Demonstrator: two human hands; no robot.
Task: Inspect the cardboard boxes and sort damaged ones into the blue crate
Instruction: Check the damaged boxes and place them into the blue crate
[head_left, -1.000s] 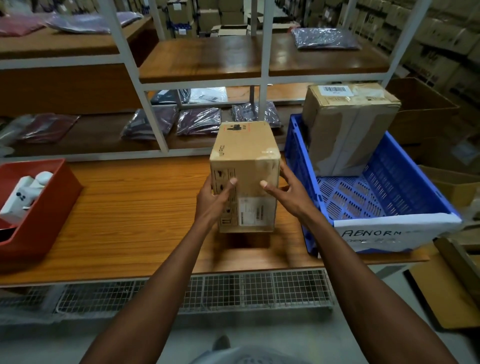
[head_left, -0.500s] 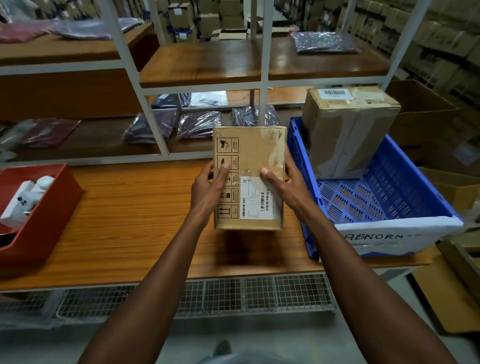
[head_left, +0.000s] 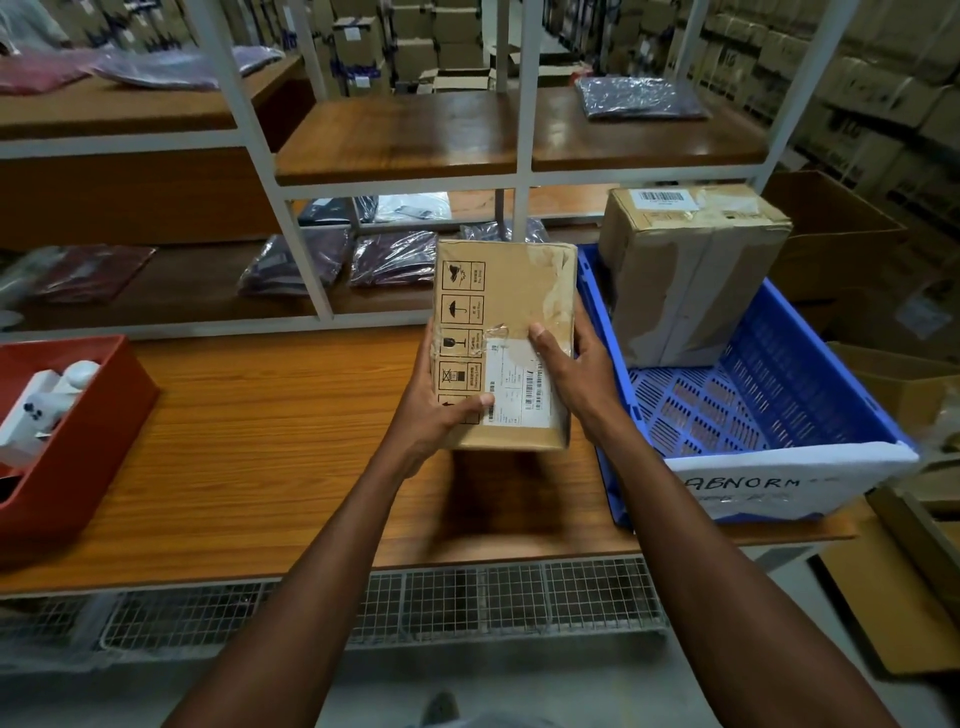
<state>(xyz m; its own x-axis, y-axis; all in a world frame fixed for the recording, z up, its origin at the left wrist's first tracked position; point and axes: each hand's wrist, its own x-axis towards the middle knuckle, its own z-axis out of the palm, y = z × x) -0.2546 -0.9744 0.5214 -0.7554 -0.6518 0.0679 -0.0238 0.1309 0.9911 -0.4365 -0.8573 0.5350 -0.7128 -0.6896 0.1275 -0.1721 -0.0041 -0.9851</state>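
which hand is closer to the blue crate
Right. The right hand grips the held box on the side next to the blue crate; the left hand grips its far side.

Wooden table (head_left: 249, 457): blue crate (head_left: 779, 332), red bin (head_left: 88, 441)

Two cardboard boxes (head_left: 503, 312), one blue crate (head_left: 779, 395), one red bin (head_left: 98, 415).

Small cardboard box (head_left: 506, 317), held above the wooden table just left of the blue crate (head_left: 779, 374): printed handling symbols, white barcode label, wrinkled tape. Larger taped cardboard box (head_left: 691, 270) stands in the crate's far corner.
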